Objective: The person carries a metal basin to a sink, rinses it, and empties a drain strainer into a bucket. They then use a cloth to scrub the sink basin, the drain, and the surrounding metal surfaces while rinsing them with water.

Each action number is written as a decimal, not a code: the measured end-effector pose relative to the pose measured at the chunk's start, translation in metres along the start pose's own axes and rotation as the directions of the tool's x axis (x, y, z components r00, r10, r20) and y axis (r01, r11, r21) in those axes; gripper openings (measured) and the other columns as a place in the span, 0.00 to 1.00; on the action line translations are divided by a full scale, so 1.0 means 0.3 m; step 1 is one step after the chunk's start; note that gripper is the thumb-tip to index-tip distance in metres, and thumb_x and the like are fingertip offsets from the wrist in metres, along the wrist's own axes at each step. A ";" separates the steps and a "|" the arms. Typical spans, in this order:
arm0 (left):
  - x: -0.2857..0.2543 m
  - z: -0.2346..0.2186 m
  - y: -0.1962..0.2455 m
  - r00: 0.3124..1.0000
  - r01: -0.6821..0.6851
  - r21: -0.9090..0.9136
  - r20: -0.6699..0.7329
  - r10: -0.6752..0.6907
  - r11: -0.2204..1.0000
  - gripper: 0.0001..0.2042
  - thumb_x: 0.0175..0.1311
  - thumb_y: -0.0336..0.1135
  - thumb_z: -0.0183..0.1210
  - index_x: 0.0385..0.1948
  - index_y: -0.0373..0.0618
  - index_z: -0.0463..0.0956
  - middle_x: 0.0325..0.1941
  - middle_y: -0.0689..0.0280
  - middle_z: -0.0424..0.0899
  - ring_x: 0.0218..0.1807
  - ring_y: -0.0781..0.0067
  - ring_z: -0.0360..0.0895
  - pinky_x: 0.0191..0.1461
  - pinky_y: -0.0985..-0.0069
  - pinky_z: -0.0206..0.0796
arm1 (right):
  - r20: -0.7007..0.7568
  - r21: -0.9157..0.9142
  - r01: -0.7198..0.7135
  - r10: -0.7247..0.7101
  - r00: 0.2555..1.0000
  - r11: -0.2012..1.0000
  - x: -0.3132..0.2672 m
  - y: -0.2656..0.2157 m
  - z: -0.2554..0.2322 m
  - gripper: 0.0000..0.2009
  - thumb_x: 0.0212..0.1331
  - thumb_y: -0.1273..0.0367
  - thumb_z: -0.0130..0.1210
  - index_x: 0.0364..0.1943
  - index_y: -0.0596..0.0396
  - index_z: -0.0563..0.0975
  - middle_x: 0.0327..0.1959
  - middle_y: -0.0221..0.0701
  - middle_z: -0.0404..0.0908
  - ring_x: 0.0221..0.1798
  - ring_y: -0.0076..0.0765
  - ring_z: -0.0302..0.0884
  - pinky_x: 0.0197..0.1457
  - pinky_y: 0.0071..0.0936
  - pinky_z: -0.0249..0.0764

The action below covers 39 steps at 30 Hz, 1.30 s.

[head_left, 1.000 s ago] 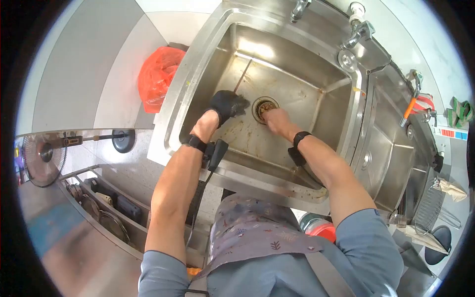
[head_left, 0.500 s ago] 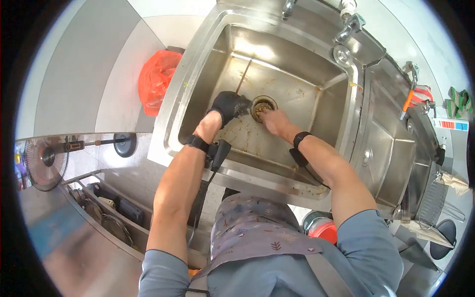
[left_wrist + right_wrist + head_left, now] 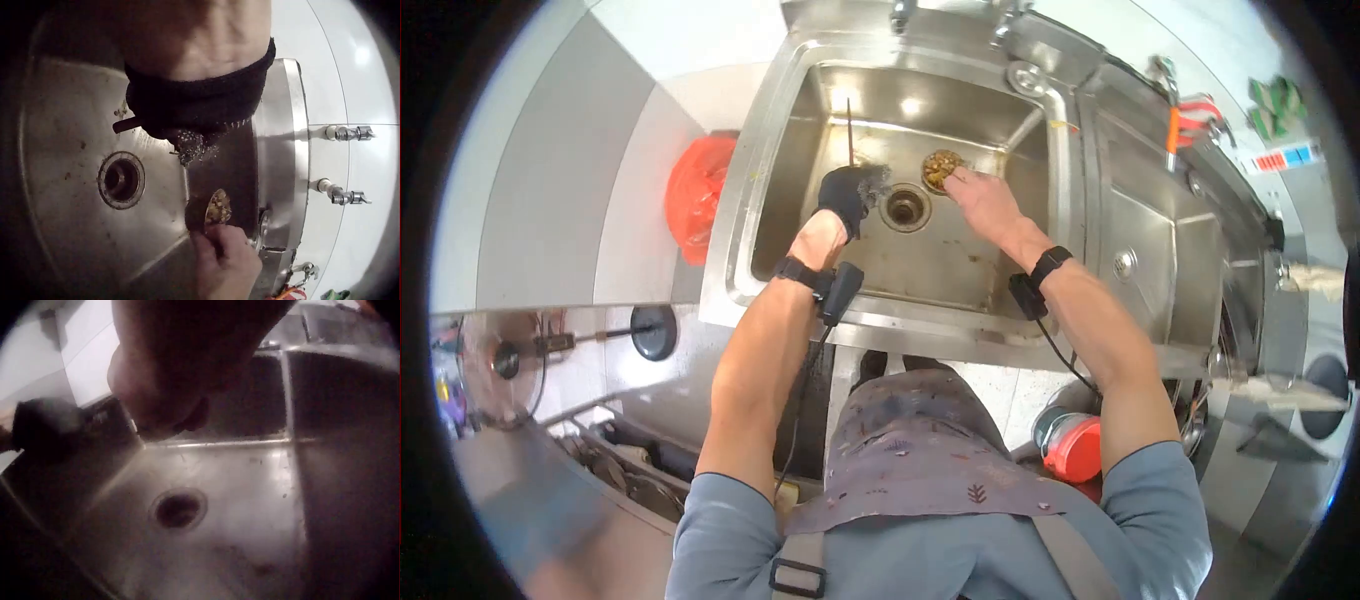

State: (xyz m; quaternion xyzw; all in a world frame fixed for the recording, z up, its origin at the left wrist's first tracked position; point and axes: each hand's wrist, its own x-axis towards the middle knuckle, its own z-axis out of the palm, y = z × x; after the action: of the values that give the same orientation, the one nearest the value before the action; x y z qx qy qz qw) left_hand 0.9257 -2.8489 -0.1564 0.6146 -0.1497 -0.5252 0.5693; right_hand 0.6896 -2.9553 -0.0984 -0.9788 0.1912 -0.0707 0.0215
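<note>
My right hand (image 3: 988,205) pinches the rim of a round sink strainer (image 3: 941,170) filled with brownish food scraps. The strainer is up out of the drain hole (image 3: 906,208), held to its upper right in the head view. My left hand (image 3: 842,197), in a black glove, grips a grey steel wool scrubber (image 3: 195,147) beside the drain. From that same fist a thin dark rod (image 3: 850,130) points toward the sink's back wall; its other end shows in the left wrist view. In the right wrist view the strainer is hidden behind the right hand.
Brown stains mark the steel sink (image 3: 945,265). Taps (image 3: 1003,25) stand along its back, and a second basin (image 3: 1145,230) adjoins on the right. A red plastic bag (image 3: 698,200) sits left of the sink. A red-lidded bucket (image 3: 1072,447) stands on the floor below.
My right hand has lifted the strainer out of the drain and moved it up and right, baring the dark hole. The left hand keeps its grip near the drain. The head view has shifted.
</note>
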 end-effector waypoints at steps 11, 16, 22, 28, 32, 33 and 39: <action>-0.157 0.071 -0.104 0.689 -0.685 0.720 0.590 0.420 0.112 0.15 0.64 0.33 0.56 0.52 0.48 0.81 0.49 0.58 0.87 0.49 0.58 0.84 0.50 0.68 0.77 | -0.113 0.002 -0.189 0.188 0.976 0.982 -0.280 -0.189 -0.181 0.08 0.51 0.74 0.53 0.37 0.53 0.75 0.40 0.38 0.77 0.42 0.52 0.80 0.43 0.47 0.79; -0.185 0.290 -0.178 0.467 -0.813 0.582 0.681 0.565 -0.029 0.18 0.65 0.33 0.56 0.56 0.49 0.79 0.50 0.54 0.85 0.51 0.49 0.82 0.56 0.58 0.73 | -0.276 0.008 -0.277 0.268 0.923 0.961 -0.491 -0.200 -0.248 0.08 0.53 0.69 0.54 0.38 0.53 0.77 0.37 0.36 0.77 0.42 0.49 0.80 0.43 0.45 0.79; -0.510 0.683 -0.218 0.800 -0.240 0.085 0.582 0.147 0.967 0.21 0.74 0.26 0.41 0.67 0.39 0.68 0.56 0.62 0.83 0.32 0.85 0.71 0.28 0.85 0.57 | -0.501 0.031 -0.523 0.466 0.729 0.852 -0.989 -0.275 -0.450 0.07 0.51 0.70 0.56 0.35 0.52 0.75 0.36 0.35 0.75 0.40 0.48 0.80 0.41 0.41 0.80; -0.956 1.203 -0.462 0.652 -0.120 -0.011 0.753 0.087 0.993 0.17 0.76 0.31 0.45 0.61 0.39 0.74 0.54 0.64 0.83 0.40 0.80 0.78 0.34 0.85 0.66 | -0.558 0.085 -0.740 0.647 0.519 0.667 -1.741 -0.340 -0.533 0.09 0.48 0.74 0.57 0.34 0.53 0.73 0.33 0.33 0.74 0.38 0.47 0.79 0.39 0.40 0.79; -1.332 1.573 -0.729 0.550 -0.227 0.125 0.835 0.022 0.966 0.13 0.73 0.38 0.54 0.49 0.40 0.80 0.40 0.70 0.84 0.33 0.82 0.77 0.32 0.83 0.67 | -0.554 0.087 -0.853 0.736 0.388 0.515 -2.246 -0.378 -0.550 0.10 0.46 0.77 0.57 0.35 0.53 0.74 0.35 0.33 0.77 0.39 0.47 0.80 0.38 0.40 0.79; -1.409 1.680 -0.819 0.534 -0.188 0.208 0.842 -0.078 0.960 0.13 0.72 0.38 0.55 0.48 0.40 0.81 0.38 0.70 0.84 0.32 0.83 0.76 0.31 0.82 0.66 | -0.589 0.077 -0.883 0.735 0.335 0.464 -2.370 -0.367 -0.540 0.07 0.49 0.75 0.55 0.33 0.54 0.74 0.34 0.35 0.76 0.38 0.49 0.80 0.38 0.41 0.79; -1.698 2.225 -1.443 0.425 0.046 0.393 0.825 -0.374 0.919 0.10 0.69 0.38 0.61 0.42 0.43 0.82 0.30 0.71 0.82 0.29 0.83 0.75 0.30 0.82 0.62 | -0.666 0.406 -0.872 0.742 -0.076 0.275 -3.019 -0.317 -0.477 0.06 0.54 0.73 0.66 0.32 0.58 0.79 0.33 0.38 0.82 0.37 0.46 0.82 0.42 0.36 0.79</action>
State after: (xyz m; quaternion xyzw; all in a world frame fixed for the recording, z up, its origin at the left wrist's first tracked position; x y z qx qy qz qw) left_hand -0.0038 -2.6797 -0.1519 0.3442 -0.4255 -0.8044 0.2310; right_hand -0.1267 -2.5276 -0.0682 -0.5183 0.7283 -0.4370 -0.0995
